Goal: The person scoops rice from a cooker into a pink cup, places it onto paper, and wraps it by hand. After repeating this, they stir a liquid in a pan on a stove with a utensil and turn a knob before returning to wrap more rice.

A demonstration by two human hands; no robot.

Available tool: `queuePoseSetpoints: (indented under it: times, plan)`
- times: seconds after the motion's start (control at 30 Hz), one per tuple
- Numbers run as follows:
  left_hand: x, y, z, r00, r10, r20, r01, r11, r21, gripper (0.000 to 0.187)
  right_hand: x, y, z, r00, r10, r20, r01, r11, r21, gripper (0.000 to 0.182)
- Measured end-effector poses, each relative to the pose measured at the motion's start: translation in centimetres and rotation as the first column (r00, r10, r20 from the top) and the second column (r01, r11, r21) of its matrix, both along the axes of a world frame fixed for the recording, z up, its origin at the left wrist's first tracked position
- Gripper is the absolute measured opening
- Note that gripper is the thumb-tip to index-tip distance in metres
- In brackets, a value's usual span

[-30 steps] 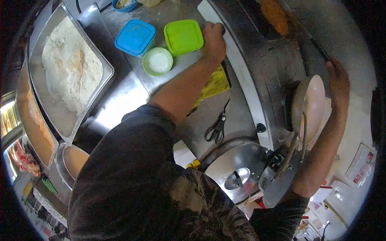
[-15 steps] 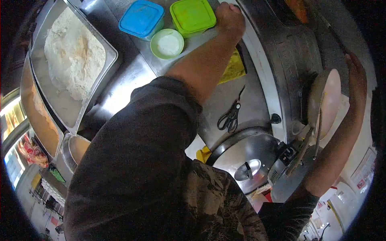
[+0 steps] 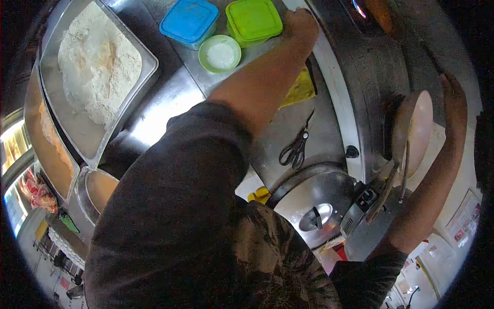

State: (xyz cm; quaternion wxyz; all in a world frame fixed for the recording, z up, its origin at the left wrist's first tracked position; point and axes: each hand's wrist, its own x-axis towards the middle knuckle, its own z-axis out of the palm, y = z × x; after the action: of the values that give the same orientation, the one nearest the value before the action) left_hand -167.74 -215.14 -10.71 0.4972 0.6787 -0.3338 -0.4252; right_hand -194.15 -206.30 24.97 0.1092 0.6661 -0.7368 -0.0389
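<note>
My left hand (image 3: 302, 24) is at the counter's white edge, just right of a green-lidded container (image 3: 253, 19); its fingers are curled, and what they hold, if anything, is hidden. My right hand (image 3: 454, 87) is closed around the end of a long, thin dark handle (image 3: 432, 56) at the far right. Beside the green lid are a blue-lidded container (image 3: 189, 20) and a small green bowl (image 3: 220, 53) with white contents. A yellow cloth (image 3: 301, 88) lies partly behind my left forearm. Black-handled scissors (image 3: 295, 149) lie below it.
A metal tray (image 3: 149, 64) of white flour with a plastic bag stands at the left, beside a tray of orange-brown crumbs (image 3: 54, 152). A round metal lid (image 3: 329, 198) is near my body. A pale round pan or bowl (image 3: 419, 121) tilts near my right forearm.
The view has shifted slightly, so the containers and flour tray appear a little further right. My left hand appears slightly right and lower, and my right hand still grips the handle.
</note>
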Motion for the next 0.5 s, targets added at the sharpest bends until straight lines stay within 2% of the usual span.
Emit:
queuePoseSetpoints:
  times: [0.07, 0.13, 0.2, 0.23, 0.27, 0.3, 0.33, 0.4, 0.5]
  plan:
    - [-0.7, 0.3, 0.0, 1.000, 0.007, 0.025, -0.006, 0.999, -0.037, 0.042, -1.0, -0.3, 0.1, 0.994, -0.010, -0.112, 0.016, 0.999, 0.047, 0.051]
    - [1.5, 5.7, 6.7, 0.999, 0.042, -0.002, -0.041, 0.994, 0.103, 0.040, -2.8, -2.1, -1.6, 0.974, 0.043, -0.224, -0.025, 0.996, 0.083, 0.051]
    - [3.4, 11.0, 8.7, 0.980, -0.193, 0.046, 0.197, 0.975, -0.107, 0.033, 4.3, -2.1, -4.1, 0.996, 0.064, 0.064, -0.068, 0.995, 0.069, 0.043]
    - [4.2, 13.6, 8.6, 0.947, -0.320, -0.009, 0.312, 0.929, -0.197, 0.027, 5.3, -2.2, -4.5, 0.995, 0.075, 0.073, -0.079, 0.995, 0.054, 0.042]
    - [5.3, 16.0, 9.3, 0.880, -0.451, 0.149, 0.472, 0.866, -0.166, 0.023, 5.8, -2.4, -4.8, 0.993, 0.085, 0.081, -0.088, 0.995, 0.037, 0.041]
    - [6.2, 18.3, 8.1, 0.824, -0.482, 0.298, 0.563, 0.758, -0.329, 0.022, 5.8, -2.6, -4.7, 0.992, 0.095, 0.088, -0.097, 0.995, 0.019, 0.041]
    - [7.2, 20.6, 7.3, 0.751, -0.528, 0.397, 0.652, 0.686, -0.322, 0.018, 5.6, -2.9, -4.2, 0.994, 0.101, 0.044, -0.103, 0.994, 0.033, 0.039]
    - [9.6, 24.0, 6.9, 0.547, -0.665, 0.509, 0.816, 0.558, -0.149, 0.018, 5.0, -3.4, -3.3, 0.992, 0.121, -0.037, -0.118, 0.991, 0.063, 0.037]
    - [11.0, 26.4, 4.4, 0.448, -0.548, 0.706, 0.863, 0.472, -0.181, 0.022, 4.6, -5.9, -6.9, 0.994, 0.111, 0.022, -0.111, 0.994, 0.011, 0.034]
